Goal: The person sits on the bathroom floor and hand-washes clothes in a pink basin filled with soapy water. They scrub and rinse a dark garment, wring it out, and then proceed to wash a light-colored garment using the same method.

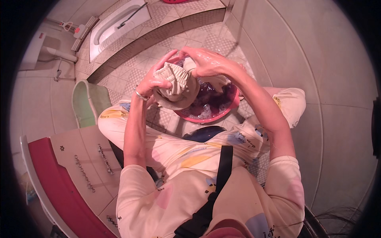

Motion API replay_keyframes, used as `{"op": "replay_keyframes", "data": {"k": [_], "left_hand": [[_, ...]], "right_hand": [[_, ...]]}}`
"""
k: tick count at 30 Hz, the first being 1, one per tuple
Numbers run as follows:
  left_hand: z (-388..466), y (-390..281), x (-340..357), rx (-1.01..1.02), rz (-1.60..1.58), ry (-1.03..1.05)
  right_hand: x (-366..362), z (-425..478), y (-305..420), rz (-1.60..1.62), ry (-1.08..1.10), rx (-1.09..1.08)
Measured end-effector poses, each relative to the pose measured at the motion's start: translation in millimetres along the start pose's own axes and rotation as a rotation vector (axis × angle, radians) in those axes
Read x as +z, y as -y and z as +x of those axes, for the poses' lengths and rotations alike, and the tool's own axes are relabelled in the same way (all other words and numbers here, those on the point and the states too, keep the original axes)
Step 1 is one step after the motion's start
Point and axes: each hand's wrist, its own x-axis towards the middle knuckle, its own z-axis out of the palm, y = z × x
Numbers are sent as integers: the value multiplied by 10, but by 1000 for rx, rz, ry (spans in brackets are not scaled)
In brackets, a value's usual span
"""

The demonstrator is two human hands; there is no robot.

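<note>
A wet beige garment (175, 86) with a gathered elastic edge is bunched above the left side of a pink basin (204, 121). My left hand (151, 81) grips that gathered part, its thumb lying across the cloth. Opposite it, my right hand (207, 61) pinches a lighter fold of cloth (189, 64) between thumb and fingers. Pale fabric (217, 81) hangs below my right hand into the basin; whether it is all one piece I cannot tell. Dark purple water (214, 99) with suds fills much of the basin. Both hands look wet.
On a raised tiled step, a white squat toilet (120, 25) has a dark hose (132, 15) across it. A pale green plastic tub (87, 104) stands left of my knee. A cabinet with a red panel (62, 184) is at lower left. A tiled wall (336, 134) rises close on the right.
</note>
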Motion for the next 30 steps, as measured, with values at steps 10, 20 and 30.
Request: {"op": "replay_keyframes", "data": {"k": [10,20,30], "left_hand": [[147,58,223,28,-286,65],[322,24,211,-72,-73,152],[239,243,151,-107,-421,186]], "right_hand": [[-290,15,-13,-22,121,24],[-293,-78,76,-264,24,63],[379,-405,-780,316,-54,19]]}}
